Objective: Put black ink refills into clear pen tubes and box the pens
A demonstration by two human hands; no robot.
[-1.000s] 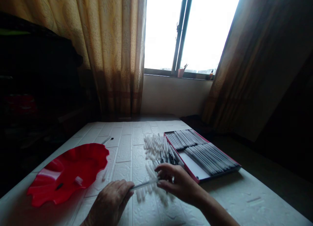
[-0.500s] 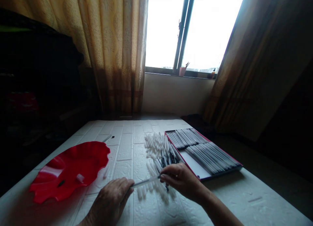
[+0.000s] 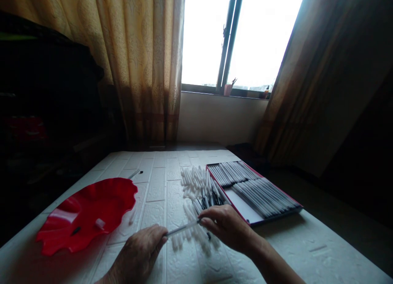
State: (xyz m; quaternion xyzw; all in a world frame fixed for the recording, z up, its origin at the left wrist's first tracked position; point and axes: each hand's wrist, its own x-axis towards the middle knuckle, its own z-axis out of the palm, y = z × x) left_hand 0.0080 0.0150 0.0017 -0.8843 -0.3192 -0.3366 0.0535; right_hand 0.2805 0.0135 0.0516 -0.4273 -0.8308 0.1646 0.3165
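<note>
A thin translucent pen [image 3: 183, 228] spans the gap between my two hands over the table. My left hand [image 3: 139, 249] is closed on its near left end. At the other end, the fingertips of my right hand [image 3: 225, 223] pinch the pen's dark tip. Beneath and behind it lies a loose pile of white, translucent pen barrels or caps [image 3: 196, 181], and dark-tipped refills [image 3: 211, 196] lie among them. To the right, an open box [image 3: 245, 208] with a red edge holds two rows of assembled-looking pens [image 3: 267, 196].
On the left of the white brick-patterned table [image 3: 156, 189] sits a red wavy-rimmed bowl [image 3: 101, 189] with a small dark piece and a clear piece inside. A thin clear stick [image 3: 134, 174] lies behind it. Curtains [image 3: 147, 71] and a window stand beyond.
Both hands stay on the pen in nearly the same place. The whole view has shifted very slightly.
</note>
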